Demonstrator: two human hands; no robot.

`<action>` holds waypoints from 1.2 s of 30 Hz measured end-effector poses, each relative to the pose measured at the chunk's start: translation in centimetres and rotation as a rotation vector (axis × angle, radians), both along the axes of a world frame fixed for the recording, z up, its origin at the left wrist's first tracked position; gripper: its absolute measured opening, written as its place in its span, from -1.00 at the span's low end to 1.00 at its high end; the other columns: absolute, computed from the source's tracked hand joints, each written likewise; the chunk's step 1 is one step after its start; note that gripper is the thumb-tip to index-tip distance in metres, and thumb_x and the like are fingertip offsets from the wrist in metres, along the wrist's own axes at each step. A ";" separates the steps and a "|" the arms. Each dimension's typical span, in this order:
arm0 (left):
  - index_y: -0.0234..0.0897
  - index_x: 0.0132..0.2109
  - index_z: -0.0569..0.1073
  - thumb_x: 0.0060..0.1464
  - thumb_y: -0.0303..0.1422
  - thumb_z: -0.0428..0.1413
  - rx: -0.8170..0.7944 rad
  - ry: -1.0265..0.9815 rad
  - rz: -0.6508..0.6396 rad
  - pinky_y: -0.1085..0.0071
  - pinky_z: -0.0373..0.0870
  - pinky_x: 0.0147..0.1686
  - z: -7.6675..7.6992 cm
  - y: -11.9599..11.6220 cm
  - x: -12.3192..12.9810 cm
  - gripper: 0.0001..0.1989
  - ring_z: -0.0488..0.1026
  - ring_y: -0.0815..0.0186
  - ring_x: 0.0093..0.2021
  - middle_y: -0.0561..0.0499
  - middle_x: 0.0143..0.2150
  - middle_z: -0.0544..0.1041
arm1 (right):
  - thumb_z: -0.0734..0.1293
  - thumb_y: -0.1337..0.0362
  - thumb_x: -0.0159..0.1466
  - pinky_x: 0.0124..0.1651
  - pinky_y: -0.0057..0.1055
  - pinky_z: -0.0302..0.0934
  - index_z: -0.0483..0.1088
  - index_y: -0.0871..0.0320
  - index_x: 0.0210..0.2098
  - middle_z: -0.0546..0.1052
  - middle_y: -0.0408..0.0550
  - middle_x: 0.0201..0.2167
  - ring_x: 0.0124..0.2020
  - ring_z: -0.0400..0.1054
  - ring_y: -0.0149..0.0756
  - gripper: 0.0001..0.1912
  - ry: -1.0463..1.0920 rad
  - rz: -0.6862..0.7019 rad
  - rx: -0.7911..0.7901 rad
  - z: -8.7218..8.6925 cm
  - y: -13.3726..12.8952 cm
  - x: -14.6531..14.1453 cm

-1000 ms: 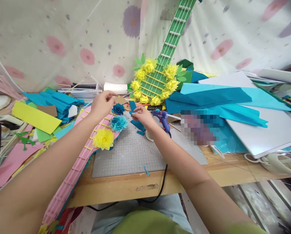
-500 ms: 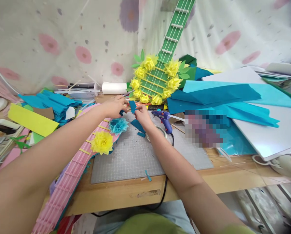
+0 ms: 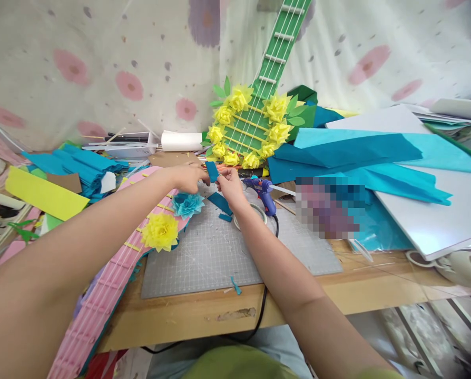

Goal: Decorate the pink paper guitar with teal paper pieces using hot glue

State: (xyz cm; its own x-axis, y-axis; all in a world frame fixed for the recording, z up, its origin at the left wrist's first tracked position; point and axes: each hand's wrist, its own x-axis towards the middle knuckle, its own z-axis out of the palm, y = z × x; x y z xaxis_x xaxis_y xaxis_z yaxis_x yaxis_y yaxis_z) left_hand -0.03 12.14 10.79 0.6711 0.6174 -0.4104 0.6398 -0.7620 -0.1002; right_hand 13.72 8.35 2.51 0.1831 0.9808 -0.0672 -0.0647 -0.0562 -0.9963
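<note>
Pink toy guitar [image 3: 119, 263], aslant beside and partly over the left side of the grey cutting mat [image 3: 180, 268], with broad body at the far end and long neck running to the lower left, past the edge of the wooden table [image 3: 168, 318]. On its face: pale lengthwise strings, yellow bars across the body, pink bars along the neck; blue-green at the edge. Toward the right margin, a many-petalled yellow flower [image 3: 160, 231]; just beyond, a light blue flower [image 3: 188, 204] with pointed petals. Left hand [image 3: 190, 178]: over the body's far end, fingers bent downward; grip hidden, impossible to tell. Right hand [image 3: 231, 185]: thumb and fingers drawn close together at a flat dark blue strip [image 3: 211, 171]; impossible to tell whether pinched or merely overlapped.
</note>
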 end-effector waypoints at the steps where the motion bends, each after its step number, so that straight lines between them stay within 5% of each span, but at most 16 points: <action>1: -0.13 0.07 0.42 -0.20 -0.49 0.00 -0.029 0.005 0.014 0.23 0.06 0.19 0.0 0.2 0.1 -0.41 0.34 0.20 0.08 0.03 0.02 0.50 | 0.19 0.42 0.05 -0.42 -0.46 0.08 0.10 0.07 -0.37 0.27 -0.32 -0.60 -0.57 0.18 -0.45 -0.81 0.007 -0.004 -0.004 0.2 -0.1 0.0; 7: -0.07 0.02 0.46 -0.21 -0.48 0.03 -0.042 0.057 0.076 0.39 0.29 -0.10 0.6 0.7 0.5 -0.45 0.45 0.23 -0.13 0.07 -0.13 0.57 | 0.17 0.47 0.06 -0.44 -0.46 0.07 0.09 0.07 -0.38 0.27 -0.34 -0.63 -0.60 0.17 -0.45 -0.80 0.037 -0.011 -0.021 1.0 -0.4 0.1; 14: -0.07 0.03 0.46 -0.13 -0.43 0.01 0.053 0.057 0.093 0.43 0.29 -0.25 1.4 0.2 -0.3 -0.49 0.46 0.27 -0.24 0.06 -0.17 0.58 | 0.18 0.44 0.06 -0.40 -0.47 0.09 0.11 0.08 -0.37 0.29 -0.32 -0.60 -0.53 0.25 -0.44 -0.82 0.027 -0.024 -0.026 0.4 -0.1 0.1; 27: -0.10 -0.03 0.51 -0.06 -0.34 0.00 0.090 -0.178 0.181 0.46 0.33 -0.21 0.5 1.4 -3.8 -0.58 0.47 0.31 -0.26 0.06 -0.19 0.58 | 0.19 0.43 0.05 -0.46 -0.51 0.16 0.10 0.06 -0.32 0.29 -0.37 -0.61 -0.59 0.29 -0.48 -0.78 0.007 0.051 -0.077 -1.2 -0.3 -1.3; 33: -0.21 0.01 0.48 -0.04 -0.28 0.01 0.038 -0.311 0.138 0.39 0.26 0.02 0.8 0.3 -4.1 -0.56 0.39 0.23 0.01 -0.01 0.00 0.51 | 0.18 0.47 0.08 -0.40 -0.49 0.29 0.07 0.07 -0.33 0.29 -0.34 -0.55 -0.52 0.38 -0.48 -0.77 0.263 0.056 -0.126 -0.2 -0.9 -1.9; 36: -0.26 0.11 0.38 0.06 -0.20 -0.07 0.151 -0.472 0.264 0.34 0.18 0.13 0.5 0.1 -4.9 -0.50 0.30 0.20 0.12 -0.06 0.13 0.41 | 0.21 0.49 0.06 -0.32 -0.44 0.34 0.08 0.08 -0.36 0.30 -0.30 -0.50 -0.44 0.38 -0.49 -0.76 0.421 0.065 -0.212 0.7 -1.2 -2.0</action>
